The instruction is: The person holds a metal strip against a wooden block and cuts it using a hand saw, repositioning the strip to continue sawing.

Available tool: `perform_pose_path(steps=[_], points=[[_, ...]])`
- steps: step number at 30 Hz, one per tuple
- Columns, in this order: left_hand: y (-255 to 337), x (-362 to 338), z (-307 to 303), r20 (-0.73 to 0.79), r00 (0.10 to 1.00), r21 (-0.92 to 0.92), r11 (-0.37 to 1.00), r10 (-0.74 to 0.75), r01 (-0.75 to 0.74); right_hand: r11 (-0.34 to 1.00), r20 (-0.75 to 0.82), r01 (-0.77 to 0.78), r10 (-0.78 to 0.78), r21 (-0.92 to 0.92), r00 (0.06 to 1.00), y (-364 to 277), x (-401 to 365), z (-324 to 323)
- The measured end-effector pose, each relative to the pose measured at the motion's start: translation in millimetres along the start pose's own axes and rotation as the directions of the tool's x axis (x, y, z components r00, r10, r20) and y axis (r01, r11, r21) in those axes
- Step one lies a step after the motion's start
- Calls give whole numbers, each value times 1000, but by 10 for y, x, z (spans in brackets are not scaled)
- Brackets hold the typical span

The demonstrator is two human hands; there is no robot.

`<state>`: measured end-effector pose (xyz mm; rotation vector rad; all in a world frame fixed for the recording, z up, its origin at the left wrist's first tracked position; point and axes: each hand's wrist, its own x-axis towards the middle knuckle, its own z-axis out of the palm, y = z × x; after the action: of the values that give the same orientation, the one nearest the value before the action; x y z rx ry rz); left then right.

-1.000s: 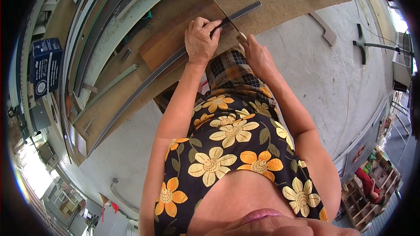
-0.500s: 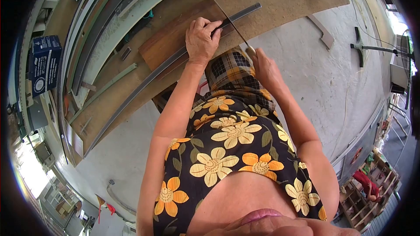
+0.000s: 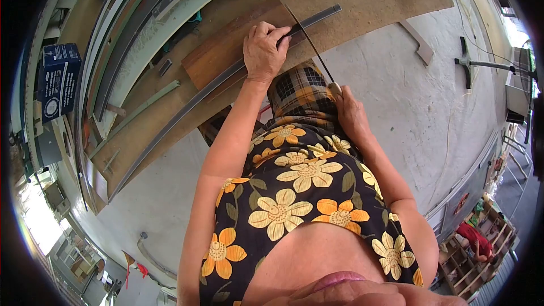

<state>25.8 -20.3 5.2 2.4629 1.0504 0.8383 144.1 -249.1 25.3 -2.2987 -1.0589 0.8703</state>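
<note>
A long, narrow dark strip (image 3: 212,84) lies across a brown wooden board (image 3: 221,47) on the workbench, its short end sticking out beyond the board. My left hand (image 3: 263,51) is closed on the strip, thumb and forefinger pinching it close to the saw. In my right hand (image 3: 351,114) is the handle of a thin saw (image 3: 317,52), whose blade crosses the strip just right of my left fingers. The blade shows nearly edge-on, so its teeth cannot be made out. My right fingers hide most of the handle.
The brown workbench (image 3: 362,8) curves across the top. Several long strips and panels (image 3: 136,28) are stacked at the left, beside a blue box (image 3: 59,82). A green-grey strip (image 3: 139,110) lies on the bench. At lower right, a person in red (image 3: 475,241) is near a wooden rack.
My right hand has drawn the saw back toward my body and slightly right. My left hand keeps its hold on the strip, with the view shifted a little.
</note>
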Motion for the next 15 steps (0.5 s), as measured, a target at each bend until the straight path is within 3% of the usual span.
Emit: perform_pose_path(steps=[3, 8, 11, 15], points=[[0, -11, 20, -3, 1000, -9, 1000, -2, 2, 999, 19, -29, 30, -21, 999, -39, -14, -48], [-13, -3, 25, -14, 1000, -5, 1000, 4, -4, 989, -28, 134, -136, -62, 990, -162, 428, -37], [2, 0, 10, -19, 1000, 2, 1000, 2, -2, 988, -9, 132, -133, -81, 991, -577, 850, -87], [34, -2, -6, 2, 1000, 6, 1000, -21, 21, 977, -72, 211, -212, -24, 975, -544, 918, -2]])
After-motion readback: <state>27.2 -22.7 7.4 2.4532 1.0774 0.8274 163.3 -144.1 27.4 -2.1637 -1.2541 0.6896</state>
